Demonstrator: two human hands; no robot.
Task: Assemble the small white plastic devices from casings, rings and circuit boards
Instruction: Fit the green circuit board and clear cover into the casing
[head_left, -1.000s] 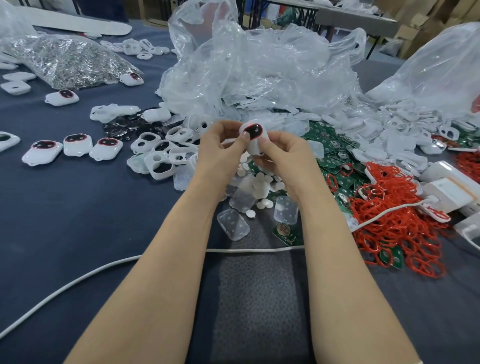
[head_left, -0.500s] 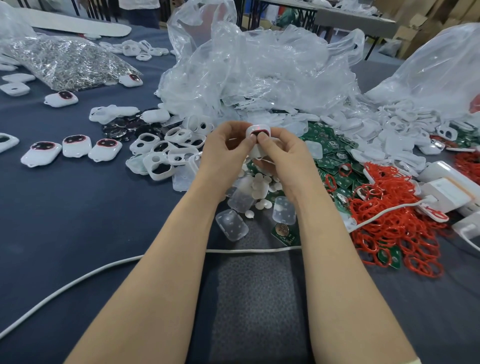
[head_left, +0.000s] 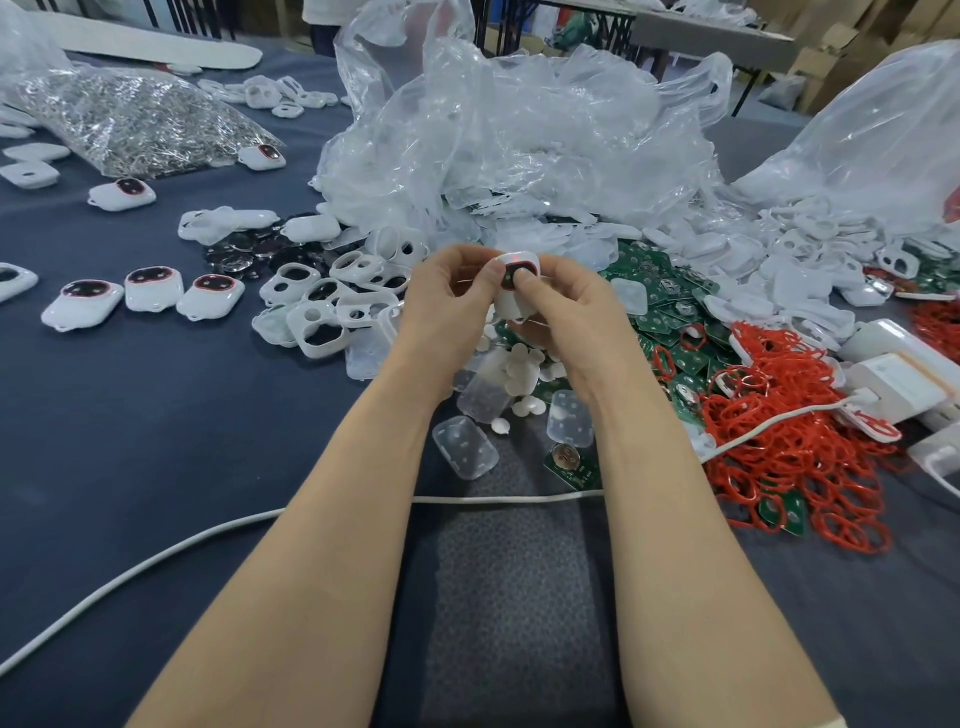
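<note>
Both my forearms reach forward side by side over the dark blue cloth worktop, wrists slightly bent inward so my hands meet in the middle. My left hand and my right hand are both closed around one small white plastic device with a dark oval window ringed in red. I hold it up off the worktop, tilted so its window faces me. My left thumb presses at the left edge of the window and my right thumb lies on its lower right part; the other fingers curl behind the casing, out of sight. A small red light shows near its top edge.

Under my hands lies a scatter of small white round discs and clear rounded plastic covers. Just to the right is a pile of green circuit boards, and beyond that a tangle of red rings. To the left sit empty white casings with oval openings, and farther left a row of three finished white devices. A white cable runs across the worktop beneath my forearms. A heap of crumpled clear plastic bags rises behind my hands.
</note>
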